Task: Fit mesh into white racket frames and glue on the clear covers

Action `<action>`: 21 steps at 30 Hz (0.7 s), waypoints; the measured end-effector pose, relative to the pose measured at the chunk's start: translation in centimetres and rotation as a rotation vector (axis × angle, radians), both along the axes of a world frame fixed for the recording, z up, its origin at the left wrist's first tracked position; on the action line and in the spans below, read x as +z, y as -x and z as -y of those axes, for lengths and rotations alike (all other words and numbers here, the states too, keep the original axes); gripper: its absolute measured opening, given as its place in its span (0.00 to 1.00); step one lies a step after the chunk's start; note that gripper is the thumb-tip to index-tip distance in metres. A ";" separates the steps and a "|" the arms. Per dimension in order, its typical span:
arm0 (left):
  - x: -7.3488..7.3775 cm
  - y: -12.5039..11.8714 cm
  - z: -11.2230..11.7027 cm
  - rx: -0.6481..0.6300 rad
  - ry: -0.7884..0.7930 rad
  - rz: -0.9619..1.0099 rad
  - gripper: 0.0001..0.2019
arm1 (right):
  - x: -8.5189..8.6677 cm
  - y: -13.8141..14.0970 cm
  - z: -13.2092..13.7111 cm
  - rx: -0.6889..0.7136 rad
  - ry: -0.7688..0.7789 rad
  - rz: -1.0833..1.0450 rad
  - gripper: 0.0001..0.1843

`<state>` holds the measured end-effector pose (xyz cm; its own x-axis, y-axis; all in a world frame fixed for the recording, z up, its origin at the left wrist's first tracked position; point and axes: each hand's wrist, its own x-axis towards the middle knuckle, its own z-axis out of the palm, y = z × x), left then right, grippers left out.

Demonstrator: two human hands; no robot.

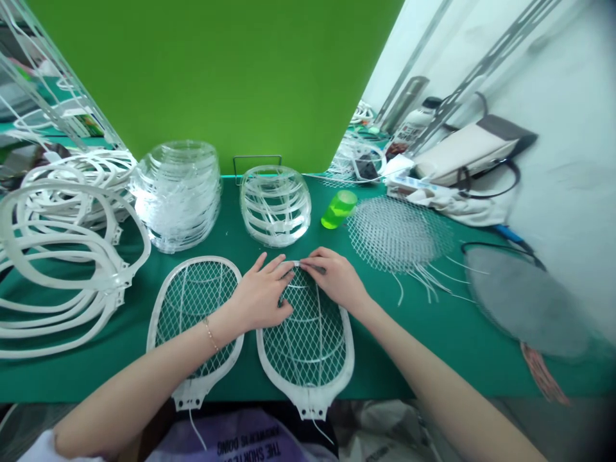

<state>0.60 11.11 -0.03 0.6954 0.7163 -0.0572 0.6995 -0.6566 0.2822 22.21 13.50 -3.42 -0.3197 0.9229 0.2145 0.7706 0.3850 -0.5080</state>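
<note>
Two white plastic fly-swatter rackets with wire mesh lie on the green table top (423,350). My left hand (260,296) and my right hand (333,278) meet at the top rim of the nearer racket (308,340), and a short white strip (294,263) shows between their fingertips. Both hands pinch that rim, though the fingers hide part of it. The other racket (193,314) lies to the left, partly under my left forearm. A thin bracelet (209,333) circles my left wrist.
Loose white frames (62,256) pile up at the left. Stacks of clear plastic frames (178,196) (275,205) stand ahead, with a green cup (339,208) beside them. A wire mesh sheet (399,234) and grey disc (520,301) lie right, below a bag (471,151).
</note>
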 end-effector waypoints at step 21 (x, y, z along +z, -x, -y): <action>-0.6 0.4 -0.4 -0.036 0.051 0.035 0.29 | 0.4 0.2 -0.3 -0.066 0.095 -0.021 0.06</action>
